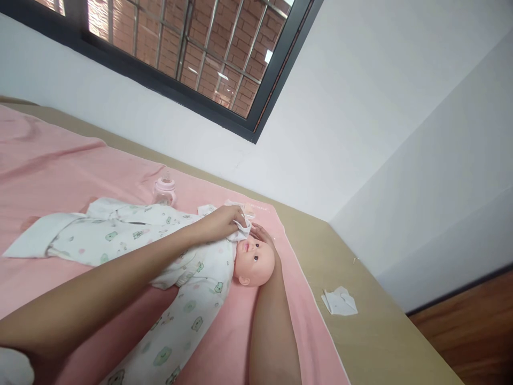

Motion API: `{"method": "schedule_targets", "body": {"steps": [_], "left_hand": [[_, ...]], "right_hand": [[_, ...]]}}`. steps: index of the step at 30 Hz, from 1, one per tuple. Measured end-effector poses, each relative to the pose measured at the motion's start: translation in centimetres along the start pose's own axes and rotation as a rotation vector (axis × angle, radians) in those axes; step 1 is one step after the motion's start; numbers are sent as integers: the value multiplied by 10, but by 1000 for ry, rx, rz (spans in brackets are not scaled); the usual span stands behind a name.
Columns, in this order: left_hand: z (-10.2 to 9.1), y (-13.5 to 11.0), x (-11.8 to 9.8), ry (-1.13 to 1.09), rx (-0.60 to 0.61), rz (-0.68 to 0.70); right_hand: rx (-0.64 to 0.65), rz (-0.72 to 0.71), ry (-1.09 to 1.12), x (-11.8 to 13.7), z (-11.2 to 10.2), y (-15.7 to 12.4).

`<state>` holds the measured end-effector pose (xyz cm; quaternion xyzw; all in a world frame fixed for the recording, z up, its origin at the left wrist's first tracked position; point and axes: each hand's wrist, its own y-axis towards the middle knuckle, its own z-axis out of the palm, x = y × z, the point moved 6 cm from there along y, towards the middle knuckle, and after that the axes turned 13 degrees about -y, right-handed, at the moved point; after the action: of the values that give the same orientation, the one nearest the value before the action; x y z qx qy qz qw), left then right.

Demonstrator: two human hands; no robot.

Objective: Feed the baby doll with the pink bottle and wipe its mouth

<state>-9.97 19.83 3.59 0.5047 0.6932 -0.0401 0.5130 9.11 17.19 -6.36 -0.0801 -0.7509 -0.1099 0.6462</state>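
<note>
No readable text, label, brand or number appeared anywhere. The doll's sleepsuit (188, 289) carried only small green bear prints, and faint marks on the pink blanket's (262, 206) edge were too blurred to read.

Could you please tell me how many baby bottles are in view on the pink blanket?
1. The baby bottle stands upright on the pink blanket, just beyond the doll, near the wall. Others could be hidden behind the arms or out of frame.

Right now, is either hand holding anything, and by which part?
The left hand pinches a white cloth by its edge, beside the doll's mouth. The right hand holds nothing; it rests against the doll's head.
</note>
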Motion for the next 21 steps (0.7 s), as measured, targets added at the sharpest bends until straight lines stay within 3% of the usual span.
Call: {"method": "schedule_targets", "body": {"steps": [4,9,15,21], "left_hand": [[-14,1,-1,-31,-142,26],[-30,0,-12,-58,-159,31],[-42,-6,-32,-39,-140,34],[-53,-7,-31,7,-184,-31]], "right_hand": [[-30,-15,109,9,-5,1],[30,-175,-148,71,-9,-7],[175,-430,-500,155,33,-40],[152,-492,-740,178,68,-61]]}}
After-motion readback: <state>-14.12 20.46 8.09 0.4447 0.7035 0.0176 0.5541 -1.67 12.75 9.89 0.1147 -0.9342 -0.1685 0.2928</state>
